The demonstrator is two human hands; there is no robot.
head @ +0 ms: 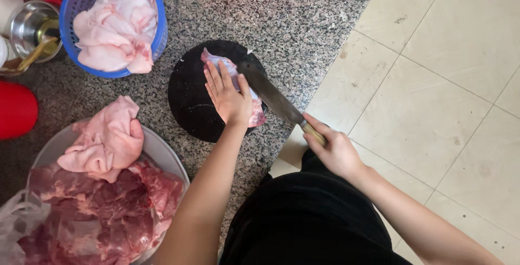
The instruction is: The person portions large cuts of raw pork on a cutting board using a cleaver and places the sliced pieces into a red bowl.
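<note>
A round black cutting board lies on the speckled granite counter. On it is a pale pink piece of raw meat, pressed flat under my left hand, fingers spread and pointing away from me. My right hand grips the wooden handle of a broad dark cleaver. The blade lies slanted against the right side of the meat, right beside my left hand's thumb.
A blue basket of pale fatty meat stands at the back left. A metal bowl of red meat and a pink slab sits at the front left. A steel pot and red things line the left edge. Tiled floor lies right of the counter.
</note>
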